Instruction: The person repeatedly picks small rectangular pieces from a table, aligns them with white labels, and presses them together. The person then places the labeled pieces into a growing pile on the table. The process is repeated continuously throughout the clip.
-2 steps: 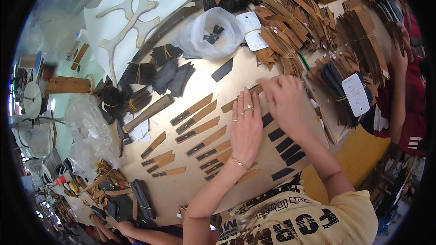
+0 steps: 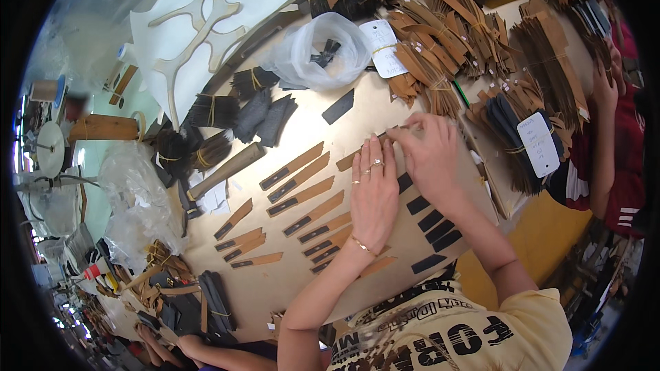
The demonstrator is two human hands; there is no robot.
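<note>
The strip (image 2: 348,159) lies on the worktop (image 2: 258,295), slightly toward two o'clock from the view's middle. The left hand (image 2: 375,189) rests flat upon it, fingers straight and together, pointing to twelve. The right hand (image 2: 433,158) bends its fingers at the strip's two-o'clock end; whether they pinch it, I cannot tell.

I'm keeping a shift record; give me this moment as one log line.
left hand: fingers on brown strip | right hand: at strip's right end | nearby: black pieces, hammer
</note>
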